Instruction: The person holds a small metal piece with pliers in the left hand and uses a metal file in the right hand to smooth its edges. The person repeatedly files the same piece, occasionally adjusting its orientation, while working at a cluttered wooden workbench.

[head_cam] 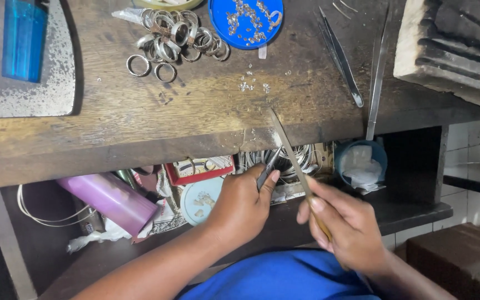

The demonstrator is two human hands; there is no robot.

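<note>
A long thin file (291, 150) slants up toward 11 o'clock, its tip resting on the front edge of the wooden tabletop (140, 122). The right hand (344, 225) is closed around its handle end. At 9 o'clock from the file, the left hand (244, 206) pinches small dark pliers (268, 168) — their tips sit just beside the file. Up at 12 o'clock lie a heap of silver rings (176, 36), a blue dish (245, 22) and tweezers (341, 55).
</note>
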